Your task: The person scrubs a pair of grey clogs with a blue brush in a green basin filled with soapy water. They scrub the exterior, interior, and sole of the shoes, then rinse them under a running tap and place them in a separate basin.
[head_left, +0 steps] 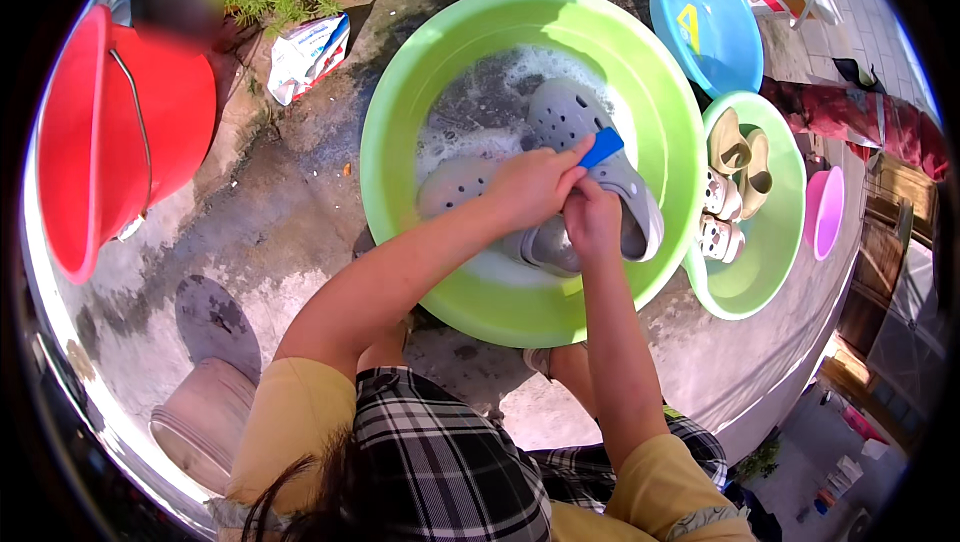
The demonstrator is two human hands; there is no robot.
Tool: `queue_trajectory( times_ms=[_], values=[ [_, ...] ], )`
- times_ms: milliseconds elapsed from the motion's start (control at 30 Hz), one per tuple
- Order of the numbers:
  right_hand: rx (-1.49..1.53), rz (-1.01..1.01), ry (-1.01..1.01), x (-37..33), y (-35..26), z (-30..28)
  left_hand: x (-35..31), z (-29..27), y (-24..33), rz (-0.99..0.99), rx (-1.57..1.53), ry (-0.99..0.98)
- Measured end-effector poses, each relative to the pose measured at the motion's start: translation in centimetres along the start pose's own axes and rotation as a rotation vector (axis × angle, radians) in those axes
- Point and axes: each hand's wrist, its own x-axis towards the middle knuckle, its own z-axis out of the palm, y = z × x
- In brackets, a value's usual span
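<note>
Two grey clogs lie in a large lime-green basin (400, 112) of soapy water. One clog (565, 117) points away from me, its heel under my hands; the other clog (455, 182) lies to the left, partly covered by my left forearm. My left hand (540, 182) is closed round a blue flat-ended plastic tool (603, 148), held over the upper clog. What the tool has on its underside is hidden. Close beside it, my right hand (593, 217) is closed at the grey clog's opening, fingers wrapped on its edge.
A red bucket (165, 122) stands at the left, with a torn packet (308, 57) near it. To the right are a blue basin (705, 22), a smaller green basin (745, 287) holding several shoes, and a pink basin (825, 212). A pale tub (205, 417) sits at lower left.
</note>
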Motion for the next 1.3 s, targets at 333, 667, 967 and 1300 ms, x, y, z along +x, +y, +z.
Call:
queue_trajectory(
  times_ms=[333,667,967,1300],
  values=[
    [0.026,0.105,0.15,1.5,0.8,-0.5,2.0,-1.8,-7.0,-0.566,0.222,0.115],
    [-0.338,0.307,0.132,8.5,1.3,-3.0,1.0,-0.8,-3.3,-0.467,-0.138,0.003],
    [-0.797,0.169,0.131,11.3,5.5,-7.1,1.8,-4.0,-3.9,-0.669,-0.123,0.032],
    [-0.399,-0.016,0.404,12.8,7.8,1.3,1.5,-2.0,-5.7,-0.561,-0.169,0.236]
  ],
)
